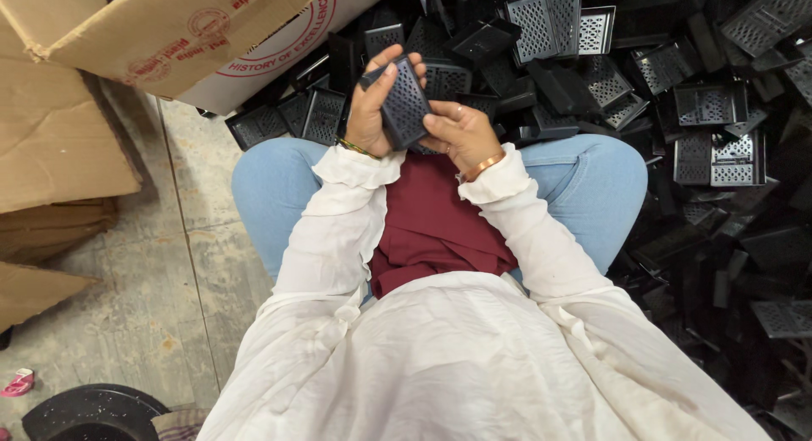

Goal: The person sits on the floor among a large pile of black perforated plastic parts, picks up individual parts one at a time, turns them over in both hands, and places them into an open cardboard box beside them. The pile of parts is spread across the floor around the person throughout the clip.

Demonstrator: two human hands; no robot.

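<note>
Both my hands hold one black perforated plastic piece point(404, 104) above my lap. My left hand point(372, 103) grips its left edge, fingers curled over the top. My right hand point(461, 132) supports it from the lower right, thumb on its face. White sleeves cover my arms, with bangles at both wrists. A dark red cloth point(431, 217) lies over my lap between my blue-jeaned knees.
A big heap of black perforated plastic pieces point(694, 111) spreads ahead and to my right. Cardboard boxes point(161, 31) stand at upper left, flattened cardboard point(51, 145) on the left. A black round tub point(93, 411) sits at lower left on the concrete floor.
</note>
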